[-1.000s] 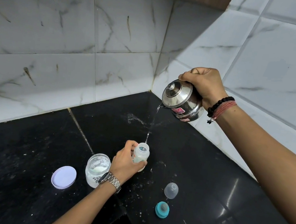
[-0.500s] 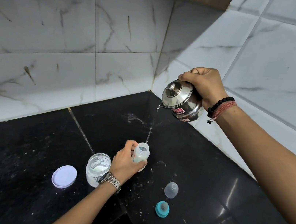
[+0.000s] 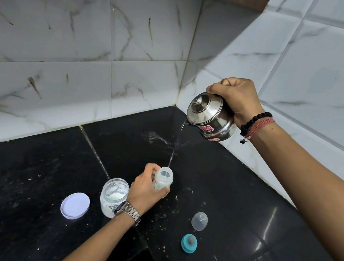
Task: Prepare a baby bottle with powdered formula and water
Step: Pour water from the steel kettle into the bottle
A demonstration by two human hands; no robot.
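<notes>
The right hand [image 3: 237, 97] is raised above the black table [image 3: 233, 206], its fingers [image 3: 214, 89] curled closed around the handle of a small steel kettle [image 3: 210, 119]. The handle itself is hidden under the hand. The kettle is tilted spout-down with its lid seated, and a thin stream of water [image 3: 174, 147] runs from the spout toward the bottle below.

The left hand [image 3: 146, 190] grips the baby bottle [image 3: 163, 179], which stands upright on the table. The fingers [image 3: 151, 169] wrap its body from the left, with the thumb across the near side. The bottle mouth is uncovered and faces up; the stream ends at its rim. The lower body of the bottle looks pale and cloudy, but its fill level cannot be told.

Just left of the left-hand fingers, touching or almost touching the wrist, stands an open glass jar [image 3: 114, 195]. White powder coats its inner wall and lies in its base. Farther left of the jar, apart from it, its round pale lid [image 3: 75, 204] lies flat on the table.

To the right of the left-hand fingers and nearer the camera, a clear dome cap [image 3: 199, 220] sits on the table. Just beside it, nearer still, rests the teal bottle ring with its nipple [image 3: 189, 243]. Both are well below the right hand.

White specks of powder are scattered on the table around the bottle.
</notes>
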